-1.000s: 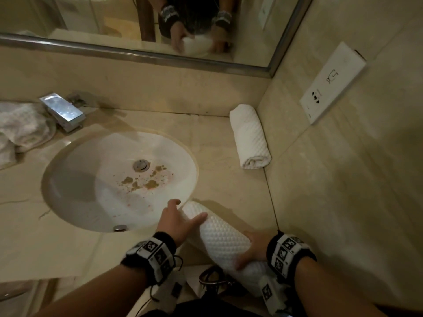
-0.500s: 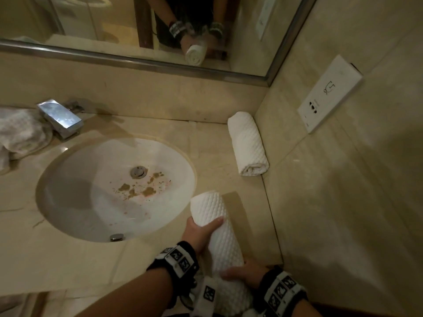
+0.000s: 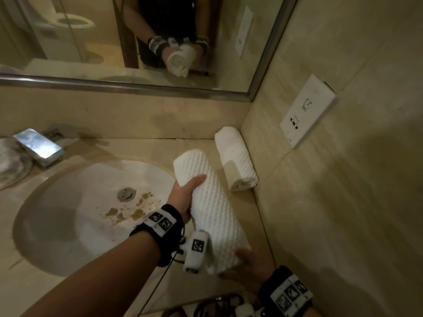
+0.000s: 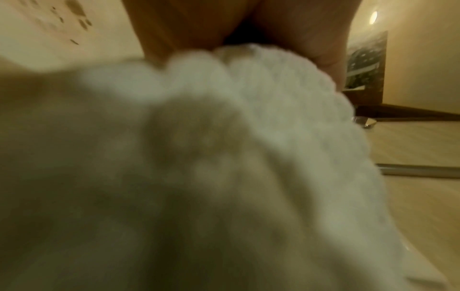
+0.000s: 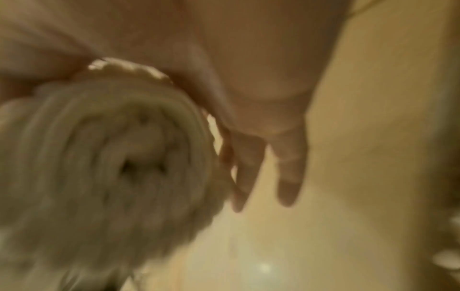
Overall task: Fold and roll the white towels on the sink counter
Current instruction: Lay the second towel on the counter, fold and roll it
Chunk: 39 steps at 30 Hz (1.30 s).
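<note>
A rolled white waffle towel (image 3: 212,209) is held up over the counter's right side, its far end pointing at the back wall. My left hand (image 3: 183,197) grips the roll from the left near its far half, thumb on top. My right hand (image 3: 248,264) holds the near end with the thumb over it. In the left wrist view the towel (image 4: 224,157) fills the picture, blurred. The right wrist view shows its spiral end (image 5: 112,157) beside two straight fingers (image 5: 288,167). A second rolled towel (image 3: 237,159) lies on the counter against the right wall.
The oval sink basin (image 3: 68,225) with brown stains lies to the left, with a chrome faucet (image 3: 39,146) behind it. Loose white towels (image 3: 11,161) are heaped at the far left. A mirror (image 3: 137,42) spans the back wall. A white socket plate (image 3: 306,110) is on the right wall.
Both hands have lifted the rolled towel off the counter's front edge, turned it lengthwise and carried it toward the back, close to the second roll.
</note>
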{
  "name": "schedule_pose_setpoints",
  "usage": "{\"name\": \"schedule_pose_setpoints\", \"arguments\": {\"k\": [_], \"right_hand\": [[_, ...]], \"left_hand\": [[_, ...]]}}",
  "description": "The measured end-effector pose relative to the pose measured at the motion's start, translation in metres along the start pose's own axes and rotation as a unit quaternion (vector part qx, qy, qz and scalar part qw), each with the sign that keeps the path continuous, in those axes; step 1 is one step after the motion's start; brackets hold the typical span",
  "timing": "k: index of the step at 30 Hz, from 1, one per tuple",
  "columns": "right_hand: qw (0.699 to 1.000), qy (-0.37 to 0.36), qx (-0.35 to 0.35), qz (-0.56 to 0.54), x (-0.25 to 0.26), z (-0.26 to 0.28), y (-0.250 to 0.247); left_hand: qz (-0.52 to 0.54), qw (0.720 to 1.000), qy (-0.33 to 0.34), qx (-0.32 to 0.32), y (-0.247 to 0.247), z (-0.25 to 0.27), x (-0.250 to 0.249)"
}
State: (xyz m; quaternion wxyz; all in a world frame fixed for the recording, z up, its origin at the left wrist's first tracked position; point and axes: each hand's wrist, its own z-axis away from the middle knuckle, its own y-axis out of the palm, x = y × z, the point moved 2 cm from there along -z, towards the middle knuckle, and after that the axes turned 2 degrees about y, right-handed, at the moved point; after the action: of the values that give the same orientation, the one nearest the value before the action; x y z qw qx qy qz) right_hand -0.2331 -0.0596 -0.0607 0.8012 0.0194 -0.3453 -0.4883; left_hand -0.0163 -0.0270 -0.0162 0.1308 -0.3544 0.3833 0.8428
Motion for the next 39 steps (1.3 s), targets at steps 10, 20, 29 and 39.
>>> {"name": "schedule_pose_setpoints", "arguments": {"k": [10, 20, 29, 39], "right_hand": [[0.984, -0.157, -0.072, -0.035, 0.078, -0.041, 0.035], [0.975, -0.151, -0.157, -0.051, 0.123, -0.109, 0.040], [0.941, -0.154, -0.284, 0.099, 0.124, -0.168, 0.034], [0.901, -0.105, -0.303, 0.291, 0.150, -0.167, 0.043]], "left_hand": [[-0.074, 0.993, -0.085, -0.022, 0.013, -0.082, -0.058], [-0.217, 0.966, -0.115, -0.084, 0.014, -0.186, -0.049], [-0.382, 0.918, -0.084, -0.071, 0.032, -0.234, -0.039], [-0.529, 0.843, -0.026, -0.091, 0.054, -0.238, -0.046]]}}
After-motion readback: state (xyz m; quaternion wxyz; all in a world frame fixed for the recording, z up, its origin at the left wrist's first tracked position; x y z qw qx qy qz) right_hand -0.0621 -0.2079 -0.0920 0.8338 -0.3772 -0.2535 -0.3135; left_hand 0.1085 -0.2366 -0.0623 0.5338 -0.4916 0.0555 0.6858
